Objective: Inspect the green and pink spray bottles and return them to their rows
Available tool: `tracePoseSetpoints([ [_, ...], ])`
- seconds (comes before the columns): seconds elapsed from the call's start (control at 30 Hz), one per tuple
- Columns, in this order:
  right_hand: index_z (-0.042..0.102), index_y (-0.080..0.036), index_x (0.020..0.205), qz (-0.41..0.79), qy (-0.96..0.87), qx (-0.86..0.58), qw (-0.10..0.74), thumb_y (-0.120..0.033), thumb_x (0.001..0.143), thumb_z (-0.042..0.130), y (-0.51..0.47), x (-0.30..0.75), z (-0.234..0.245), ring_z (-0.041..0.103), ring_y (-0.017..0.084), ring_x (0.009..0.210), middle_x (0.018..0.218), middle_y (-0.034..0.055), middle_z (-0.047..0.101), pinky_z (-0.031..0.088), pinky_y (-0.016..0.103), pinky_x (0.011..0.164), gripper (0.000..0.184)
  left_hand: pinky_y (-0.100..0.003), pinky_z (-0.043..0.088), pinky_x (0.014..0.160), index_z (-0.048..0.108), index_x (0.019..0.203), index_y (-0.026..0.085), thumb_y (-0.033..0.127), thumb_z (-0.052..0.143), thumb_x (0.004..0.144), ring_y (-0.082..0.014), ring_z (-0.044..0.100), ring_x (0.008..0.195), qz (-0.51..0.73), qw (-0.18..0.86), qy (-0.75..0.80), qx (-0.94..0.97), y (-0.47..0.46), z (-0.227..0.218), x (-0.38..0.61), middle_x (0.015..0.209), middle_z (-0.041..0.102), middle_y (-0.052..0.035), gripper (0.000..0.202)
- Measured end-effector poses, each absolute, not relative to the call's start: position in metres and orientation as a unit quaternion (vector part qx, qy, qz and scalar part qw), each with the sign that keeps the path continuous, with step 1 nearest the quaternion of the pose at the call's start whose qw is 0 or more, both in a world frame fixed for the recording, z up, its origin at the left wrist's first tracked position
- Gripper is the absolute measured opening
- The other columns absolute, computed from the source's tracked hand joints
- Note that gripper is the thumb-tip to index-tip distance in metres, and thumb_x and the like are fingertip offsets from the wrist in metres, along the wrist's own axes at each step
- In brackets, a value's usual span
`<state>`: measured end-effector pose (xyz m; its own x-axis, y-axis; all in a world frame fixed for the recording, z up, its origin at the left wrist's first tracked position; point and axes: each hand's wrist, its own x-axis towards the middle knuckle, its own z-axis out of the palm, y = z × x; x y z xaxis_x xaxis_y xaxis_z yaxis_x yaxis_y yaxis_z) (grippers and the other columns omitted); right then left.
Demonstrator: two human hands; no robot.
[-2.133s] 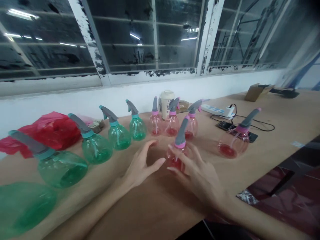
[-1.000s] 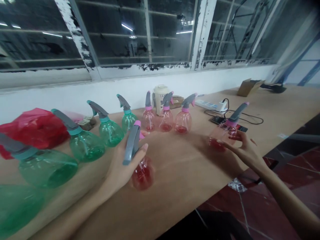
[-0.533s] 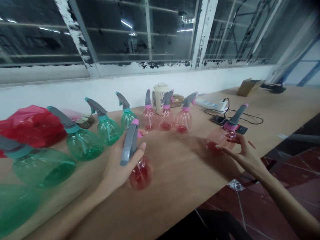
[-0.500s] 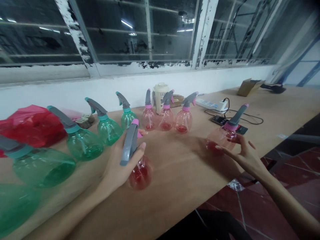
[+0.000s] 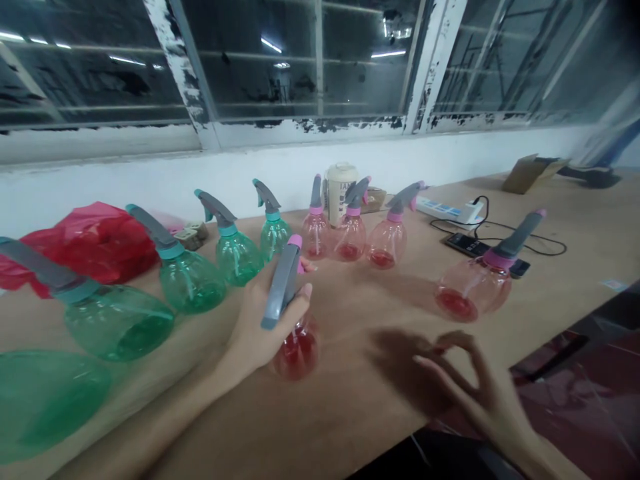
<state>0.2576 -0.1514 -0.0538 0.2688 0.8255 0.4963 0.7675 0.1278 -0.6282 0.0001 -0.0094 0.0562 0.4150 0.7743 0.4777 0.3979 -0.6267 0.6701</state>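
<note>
My left hand is wrapped round the neck of a pink spray bottle with a grey and pink trigger head; red liquid shows in its base. Over the table's near edge, my right hand holds nothing, its fingers curved and apart. Beyond it stands another pink spray bottle, not touched by the hand. Three more pink spray bottles stand in a row further back. On the left, several green spray bottles with grey and teal heads hold green liquid.
A red plastic bag lies at the back left. Behind the pink bottles stands a cream cup. A power strip, cable and phone lie at the right, with a cardboard box beyond. The wooden table ends at the lower right.
My right hand has let go of the pink spray bottle on the right and drawn back toward the near edge. My left hand keeps its grip. The view has shifted slightly.
</note>
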Motion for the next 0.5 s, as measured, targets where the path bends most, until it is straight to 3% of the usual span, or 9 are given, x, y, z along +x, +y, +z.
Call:
tracePoseSetpoints([
  [0.13, 0.056, -0.023, 0.098, 0.140, -0.731, -0.556, 0.371, -0.038, 0.087, 0.055, -0.087, 0.212, -0.030, 0.061, 0.020, 0.092, 0.097, 0.0054, 0.063, 0.052, 0.038, 0.082, 0.019, -0.037, 0.047, 0.082, 0.054, 0.102, 0.027, 0.026, 0.053, 0.084, -0.0212, 0.063, 0.086, 0.402, 0.245, 0.354, 0.808, -0.011, 0.056, 0.000, 0.100, 0.066, -0.0022, 0.019],
  [0.33, 0.052, -0.014, 0.118, 0.088, -0.851, -0.426, 0.294, -0.025, 0.091, 0.047, -0.005, 0.173, -0.025, 0.051, 0.024, 0.118, 0.125, 0.0148, 0.056, 0.041, 0.044, 0.101, 0.030, -0.038, 0.047, 0.087, 0.053, 0.105, 0.026, 0.031, 0.052, 0.086, -0.0217, 0.063, 0.092, 0.398, 0.260, 0.348, 0.808, -0.010, 0.055, -0.001, 0.101, 0.065, -0.0032, 0.019],
  [0.5, 0.057, -0.017, 0.113, 0.077, -0.863, -0.402, 0.296, -0.029, 0.092, 0.044, 0.028, 0.158, -0.034, 0.053, 0.022, 0.115, 0.117, 0.0106, 0.060, 0.042, 0.040, 0.099, 0.028, -0.038, 0.051, 0.084, 0.055, 0.106, 0.027, 0.032, 0.053, 0.084, -0.0220, 0.064, 0.089, 0.384, 0.292, 0.346, 0.805, -0.009, 0.056, -0.003, 0.098, 0.065, -0.0037, 0.022],
])
